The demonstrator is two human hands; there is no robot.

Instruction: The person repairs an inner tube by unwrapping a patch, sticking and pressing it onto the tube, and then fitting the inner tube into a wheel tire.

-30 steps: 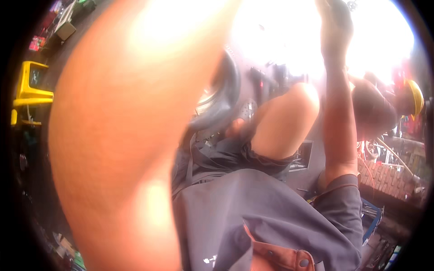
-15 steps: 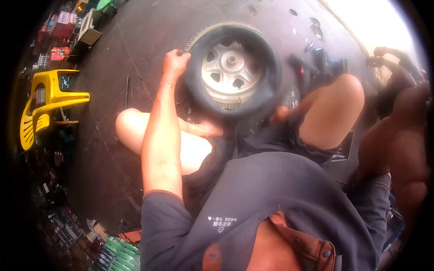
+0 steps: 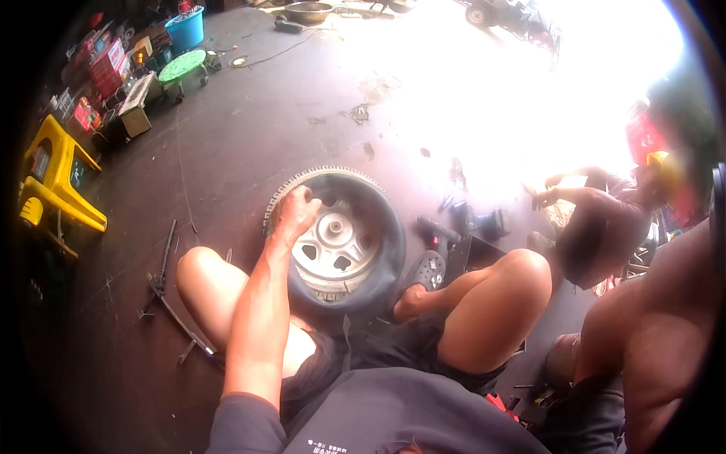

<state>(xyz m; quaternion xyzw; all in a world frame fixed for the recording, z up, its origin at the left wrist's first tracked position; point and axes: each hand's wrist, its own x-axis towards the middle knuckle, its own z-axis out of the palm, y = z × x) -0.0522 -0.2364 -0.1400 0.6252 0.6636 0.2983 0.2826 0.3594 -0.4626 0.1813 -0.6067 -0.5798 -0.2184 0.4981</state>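
A wheel with a silver spoked rim (image 3: 335, 229) lies flat on the floor between my bent legs. Its tyre (image 3: 333, 171) shows treaded edges along the far left side. Draped over it is a dark, slack inner tube (image 3: 392, 242). My left hand (image 3: 297, 214) is closed at the tube's left side, its fingers curled round it; some of the grip is hidden. My right arm (image 3: 654, 340) is raised at the right edge, with the hand outside the picture.
Jack-like metal bars (image 3: 178, 321) lie left of my knee. A black power tool (image 3: 439, 229) lies beyond my right foot. A yellow stool (image 3: 60, 178), green wheeled seat (image 3: 182, 66) and blue bucket (image 3: 185, 30) line the left. Another person (image 3: 605, 227) crouches at right.
My left hand has shifted from the tube's outer left edge inward, nearer the rim. The view has tilted up, so the wheel sits lower and more floor shows.
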